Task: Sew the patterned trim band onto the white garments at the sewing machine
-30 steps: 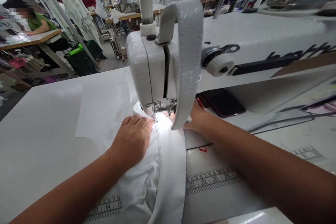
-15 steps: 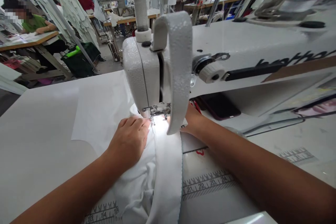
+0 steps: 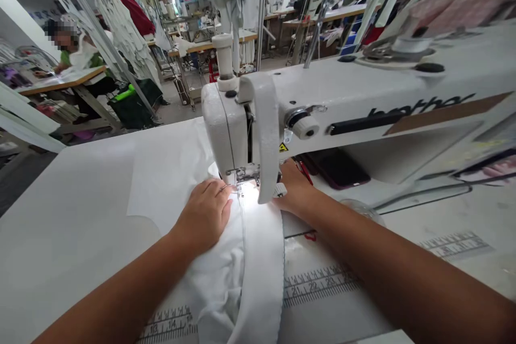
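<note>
Left hand [image 3: 203,216] flat and open on white fabric [image 3: 217,279] — 7 o'clock from the sewing machine's presser foot [image 3: 244,174]; right hand [image 3: 294,188] at 3 o'clock, partly behind a white strip [image 3: 266,134] — grip unclear

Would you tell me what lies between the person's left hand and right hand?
The head view shows a presser foot and hanging white band between the left hand and right hand.
</note>
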Available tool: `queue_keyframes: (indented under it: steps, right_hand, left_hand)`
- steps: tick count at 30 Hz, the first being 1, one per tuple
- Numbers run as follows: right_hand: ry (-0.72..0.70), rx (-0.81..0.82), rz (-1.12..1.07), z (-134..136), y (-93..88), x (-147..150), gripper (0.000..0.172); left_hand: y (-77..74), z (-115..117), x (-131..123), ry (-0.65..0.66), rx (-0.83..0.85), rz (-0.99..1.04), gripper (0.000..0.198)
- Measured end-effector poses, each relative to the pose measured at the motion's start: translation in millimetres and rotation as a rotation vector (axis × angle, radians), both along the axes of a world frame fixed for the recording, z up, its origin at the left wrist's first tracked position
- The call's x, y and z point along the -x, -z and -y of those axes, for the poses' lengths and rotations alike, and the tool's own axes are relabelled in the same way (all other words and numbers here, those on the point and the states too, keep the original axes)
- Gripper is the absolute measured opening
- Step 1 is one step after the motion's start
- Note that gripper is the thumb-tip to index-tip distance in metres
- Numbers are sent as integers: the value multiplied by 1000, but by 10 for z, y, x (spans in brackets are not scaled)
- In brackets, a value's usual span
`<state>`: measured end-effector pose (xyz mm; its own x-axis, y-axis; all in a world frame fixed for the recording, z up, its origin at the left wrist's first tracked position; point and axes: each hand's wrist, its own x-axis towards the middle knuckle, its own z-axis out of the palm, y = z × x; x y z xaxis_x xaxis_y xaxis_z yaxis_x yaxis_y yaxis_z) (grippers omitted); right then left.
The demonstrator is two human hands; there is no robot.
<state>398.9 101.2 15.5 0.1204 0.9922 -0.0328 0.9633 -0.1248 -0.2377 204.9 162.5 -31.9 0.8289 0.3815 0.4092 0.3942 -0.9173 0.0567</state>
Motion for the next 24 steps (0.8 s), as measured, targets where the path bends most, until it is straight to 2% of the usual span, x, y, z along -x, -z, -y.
queue_keyframes:
  steps: [5,10,14,17,19,21,23,24]
  right_hand:
    - [-35,27,74,43,-7,12,16]
    - [-126,40,21,262,-48,76,16]
    - [-199,28,-97,521,-41,190,16]
    - [-168,3,-169,717,-33,323,18]
    - [-103,-15,-325,843,-30,457,19]
    - [-77,-41,-643,977,-39,636,21]
    - [-171,-34,-984,1131,-68,841,21]
    - [-255,-7,-1084,1217,-91,939,20]
  left_hand:
    - [-28,27,29,-144,62,-124,32]
    - [-73,302,292,-252,113,-274,48]
    - [-120,554,601,-227,172,-290,51]
    - [-213,711,769,-177,286,-146,42]
    - [-287,841,824,-183,480,44,35]
    - [-338,998,840,-221,873,229,37]
    - [-346,1154,840,-233,1340,432,44]
    - [-333,1221,843,-239,1525,551,45]
